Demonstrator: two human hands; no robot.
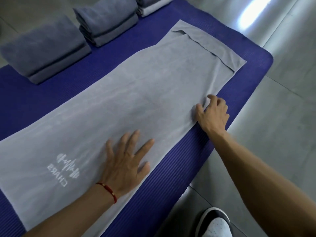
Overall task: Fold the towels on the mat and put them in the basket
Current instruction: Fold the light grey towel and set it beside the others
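Underneath everything we see a grey tiled floor, and on it a blue ribbed mat that runs from the lower left up to the far right. Spread along most of the mat is our long grey towel, lying flat, with a white wave logo and lettering near its left end and its far right end turned back in a narrow flap.

Beyond it, on the far side of the mat, stand three stacks of folded grey towels: a dark one on the left, a second just beside it, and a third cut off by the top edge, so we can hardly tell how many it holds.

Our left hand rests palm down on the towel near its closer edge, fingers straight and spread apart, pressing the cloth flat. Our right hand is at the same near edge, farther right; its fingers are curled and the thumb meets them on a small raised ridge of towel.

A red string bracelet circles the left wrist. At the bottom right a black-and-white shoe stands on the floor.
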